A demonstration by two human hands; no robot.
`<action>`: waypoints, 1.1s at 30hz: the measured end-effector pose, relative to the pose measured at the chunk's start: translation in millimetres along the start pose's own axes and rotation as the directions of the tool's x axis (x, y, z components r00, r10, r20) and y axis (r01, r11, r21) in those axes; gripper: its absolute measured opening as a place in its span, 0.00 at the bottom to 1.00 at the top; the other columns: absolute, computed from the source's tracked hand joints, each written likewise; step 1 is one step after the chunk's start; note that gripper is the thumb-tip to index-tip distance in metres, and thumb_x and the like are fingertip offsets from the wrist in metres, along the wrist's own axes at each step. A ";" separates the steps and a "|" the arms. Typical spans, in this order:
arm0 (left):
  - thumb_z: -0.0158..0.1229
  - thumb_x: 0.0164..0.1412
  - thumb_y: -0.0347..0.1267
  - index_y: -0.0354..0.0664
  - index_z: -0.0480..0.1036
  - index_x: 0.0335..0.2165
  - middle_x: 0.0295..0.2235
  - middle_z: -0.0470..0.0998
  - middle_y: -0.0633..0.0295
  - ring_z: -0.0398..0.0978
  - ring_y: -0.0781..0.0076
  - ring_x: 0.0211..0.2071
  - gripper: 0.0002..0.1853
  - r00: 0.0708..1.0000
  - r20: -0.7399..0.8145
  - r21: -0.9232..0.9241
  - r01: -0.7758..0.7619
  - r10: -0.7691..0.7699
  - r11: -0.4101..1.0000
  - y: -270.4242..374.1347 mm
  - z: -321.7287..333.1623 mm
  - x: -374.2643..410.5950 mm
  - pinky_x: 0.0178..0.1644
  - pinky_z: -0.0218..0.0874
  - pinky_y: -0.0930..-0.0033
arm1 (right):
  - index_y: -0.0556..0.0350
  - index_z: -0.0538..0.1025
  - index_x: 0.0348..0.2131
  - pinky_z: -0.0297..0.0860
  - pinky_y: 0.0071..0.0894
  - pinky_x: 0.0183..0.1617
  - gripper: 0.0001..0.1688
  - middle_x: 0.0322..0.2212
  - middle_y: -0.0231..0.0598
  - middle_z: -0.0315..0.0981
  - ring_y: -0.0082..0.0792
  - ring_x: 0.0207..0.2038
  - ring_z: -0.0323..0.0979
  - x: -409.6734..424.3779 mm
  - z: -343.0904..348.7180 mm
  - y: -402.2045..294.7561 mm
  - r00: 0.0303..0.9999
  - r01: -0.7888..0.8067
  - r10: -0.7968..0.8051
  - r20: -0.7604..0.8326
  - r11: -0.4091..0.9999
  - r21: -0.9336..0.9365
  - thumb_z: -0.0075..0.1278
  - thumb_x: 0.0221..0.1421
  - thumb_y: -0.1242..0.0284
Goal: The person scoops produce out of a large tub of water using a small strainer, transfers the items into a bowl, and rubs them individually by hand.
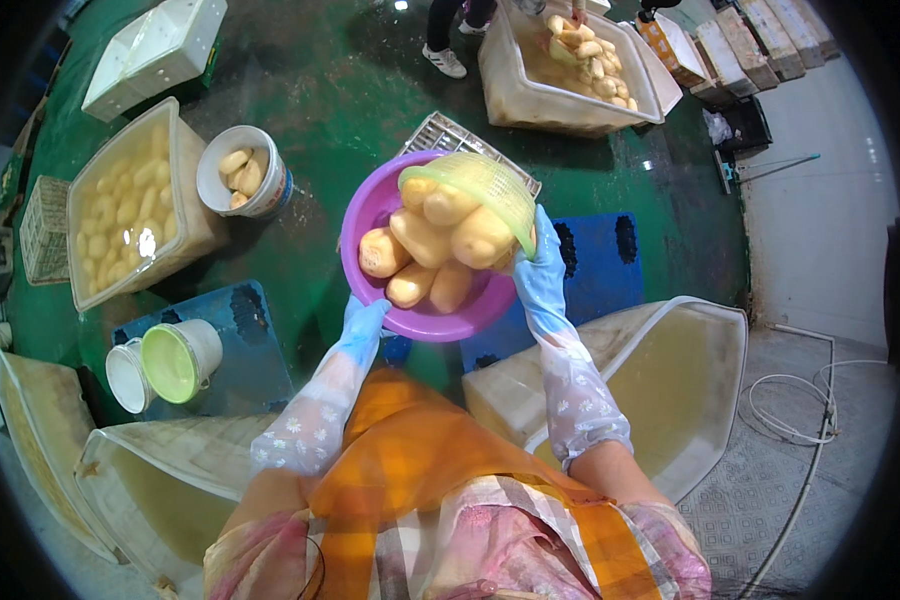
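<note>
My left hand (361,324), in a blue glove, grips the near-left rim of a purple plastic basin (450,328). My right hand (541,277), gloved too, holds the right side of a pale green mesh basket (487,176). The basket is tilted over the basin, its mouth facing me. Several pale yellow peeled root segments (418,236), which look like lotus root, lie in the basin and at the basket's mouth. Some roots inside the basket are partly hidden by its mesh.
A whitish crate (506,154) lies beyond the basin. To the left stand a water-filled tub (195,217) of roots and a white bucket (208,206). Buckets (214,349) rest on a blue pallet (259,367). Another tub (727,420) flanks me; a person (444,60) stands ahead.
</note>
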State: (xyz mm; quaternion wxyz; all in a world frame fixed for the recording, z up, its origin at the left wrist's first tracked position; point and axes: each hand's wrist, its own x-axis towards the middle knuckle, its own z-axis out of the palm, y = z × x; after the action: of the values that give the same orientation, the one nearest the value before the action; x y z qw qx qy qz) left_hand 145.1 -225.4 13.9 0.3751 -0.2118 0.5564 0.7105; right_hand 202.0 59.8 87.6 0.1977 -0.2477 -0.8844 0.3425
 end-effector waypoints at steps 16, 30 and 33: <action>0.47 0.58 0.19 0.47 0.54 0.64 0.56 0.70 0.50 0.77 0.48 0.49 0.36 0.992 -0.014 0.020 0.124 -0.123 0.992 -6.0 1.2 6.6 0.42 0.78 0.43 | 0.58 0.66 0.63 0.67 0.39 0.62 0.37 0.58 0.55 0.68 0.52 0.58 0.70 51.3 -42.4 -30.4 0.888 0.402 -0.424 -0.179 0.904 -0.148 0.52 0.53 0.85; 0.49 0.59 0.20 0.47 0.53 0.65 0.56 0.70 0.51 0.79 0.52 0.47 0.37 0.995 0.075 0.085 0.059 -0.065 0.995 -4.9 5.7 6.0 0.38 0.78 0.48 | 0.60 0.72 0.50 0.76 0.39 0.39 0.20 0.38 0.44 0.77 0.40 0.38 0.78 8.0 -53.1 67.2 0.646 -0.294 0.748 -0.152 0.427 0.855 0.54 0.59 0.74; 0.58 0.58 0.24 0.42 0.51 0.66 0.58 0.67 0.50 0.73 0.51 0.54 0.40 0.991 0.105 0.158 -0.096 0.080 0.983 2.3 -8.1 3.5 0.49 0.73 0.50 | 0.64 0.72 0.50 0.74 0.45 0.49 0.21 0.45 0.46 0.75 0.44 0.45 0.76 -24.7 -99.2 47.1 0.673 -0.252 0.728 0.128 0.063 0.966 0.55 0.60 0.71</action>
State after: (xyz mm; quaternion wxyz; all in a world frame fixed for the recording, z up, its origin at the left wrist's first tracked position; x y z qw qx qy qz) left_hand 140.1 -232.3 10.5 0.3863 -0.1207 0.6023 0.6881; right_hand 287.6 126.3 118.1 0.3431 -0.4361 -0.2913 0.7793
